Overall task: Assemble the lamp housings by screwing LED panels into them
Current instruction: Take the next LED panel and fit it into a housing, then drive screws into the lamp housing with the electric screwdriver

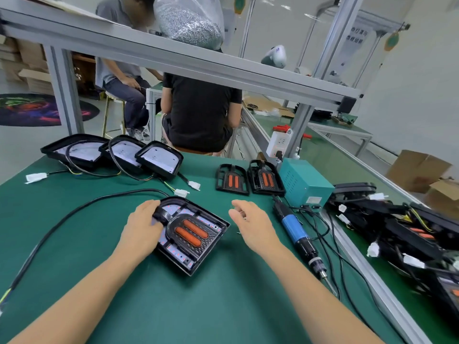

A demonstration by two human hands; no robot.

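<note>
A black lamp housing [198, 254] lies on the green mat in front of me, with a black panel with two orange lenses [191, 233] set inside it. My left hand [144, 224] rests on the housing's left side, fingers curled over its edge by the cable entry. My right hand [250, 219] hovers to the right of the housing with relaxed fingers and holds nothing. A blue electric screwdriver [298, 232] lies on the mat right of that hand. Two loose panels with orange lenses [232, 180] [265, 178] lie farther back.
Three empty housings [159, 158] with cables lie at the back left. A teal power box [303, 182] stands at the back right. A pile of finished lamps [397, 227] lies beyond the metal rail on the right. Two people sit behind the bench.
</note>
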